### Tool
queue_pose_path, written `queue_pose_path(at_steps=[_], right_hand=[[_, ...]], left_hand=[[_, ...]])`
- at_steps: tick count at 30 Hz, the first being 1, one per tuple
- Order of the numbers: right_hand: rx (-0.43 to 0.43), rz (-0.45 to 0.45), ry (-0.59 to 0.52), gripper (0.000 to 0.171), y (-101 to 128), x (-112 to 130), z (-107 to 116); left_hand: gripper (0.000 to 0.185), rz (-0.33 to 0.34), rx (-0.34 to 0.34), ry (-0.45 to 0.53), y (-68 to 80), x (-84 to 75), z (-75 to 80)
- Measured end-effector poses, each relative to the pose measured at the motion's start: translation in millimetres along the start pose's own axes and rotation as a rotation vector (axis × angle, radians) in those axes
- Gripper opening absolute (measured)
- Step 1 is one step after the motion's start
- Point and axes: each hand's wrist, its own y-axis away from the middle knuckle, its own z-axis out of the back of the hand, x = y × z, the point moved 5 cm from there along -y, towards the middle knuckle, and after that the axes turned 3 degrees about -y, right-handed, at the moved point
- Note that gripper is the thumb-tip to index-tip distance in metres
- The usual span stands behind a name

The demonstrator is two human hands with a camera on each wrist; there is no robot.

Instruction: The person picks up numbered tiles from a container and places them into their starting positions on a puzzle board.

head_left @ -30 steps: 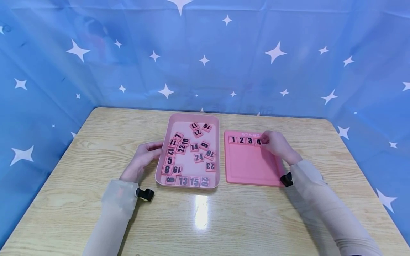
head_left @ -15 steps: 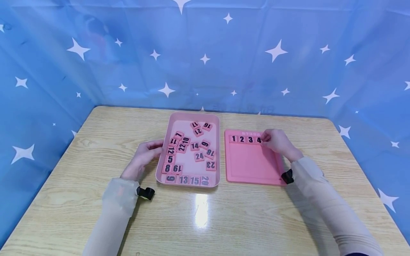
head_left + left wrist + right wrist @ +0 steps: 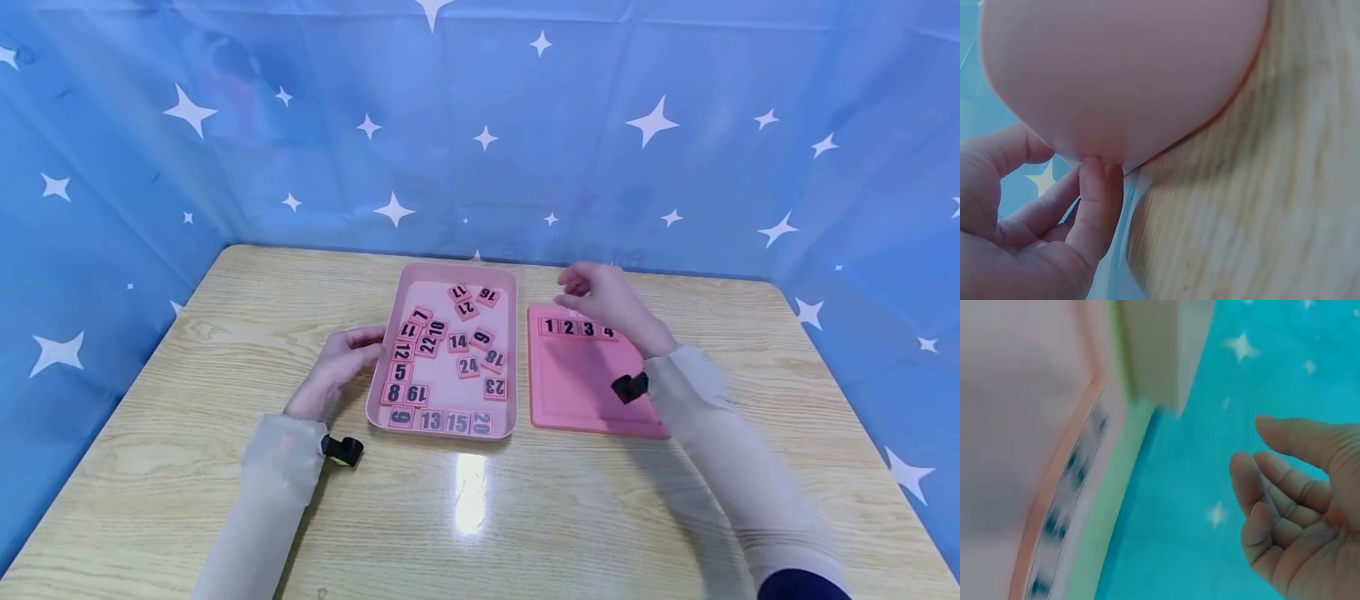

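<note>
My left hand (image 3: pixel 333 367) holds the left side of a pale pink tray (image 3: pixel 381 367). In the left wrist view the fingertips (image 3: pixel 1094 181) lie against the tray's outer wall, with the thumb at its rim. Pink number tiles (image 3: pixel 469 367) lie scattered inside. To the right is a pink square board (image 3: pixel 585 392), where tiles 1 (image 3: pixel 549 326), 2 (image 3: pixel 569 327), 3 (image 3: pixel 588 329) and 4 (image 3: pixel 608 332) stand in a row along the top. My right hand (image 3: pixel 607 300) hovers over the board's far edge, its fingers loosely bent and nothing between them.
Tray and board stand side by side on a wood-grain table (image 3: pixel 300 283). Behind it hangs a blue curtain (image 3: pixel 442 167) with white stars. A bright reflection shows on the tabletop in front of the tray.
My right hand has let go of the 4 tile and moved up and left over the board's far edge. The 4 tile sits in the row. My left hand stays at the tray.
</note>
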Motion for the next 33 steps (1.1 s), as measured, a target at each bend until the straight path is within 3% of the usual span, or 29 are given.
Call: queue_pose_path(at_steps=[6, 11, 15, 22, 33], right_hand=[[0.032, 0.109, -0.086, 0.019, -15, 43, -32], [0.124, 0.191, -0.187, 0.019, -20, 76, -67], [0.228, 0.200, -0.226, 0.020, -23, 101, -101], [0.346, 0.151, -0.246, 0.014, -32, 122, -147], [0.380, -0.035, -0.131, 0.005, -40, 121, -177]], left_hand=[[0.043, -0.002, 0.002, 0.002, -1.2, -0.3, -0.6], [0.043, -0.013, 0.007, 0.005, -1.7, -1.3, -0.3], [0.043, -0.019, 0.009, 0.005, -2.0, -0.7, 1.1], [0.043, -0.021, 0.005, 0.033, -1.9, -0.4, 1.9], [0.042, -0.023, -0.006, 0.017, -0.6, 0.0, 2.4]])
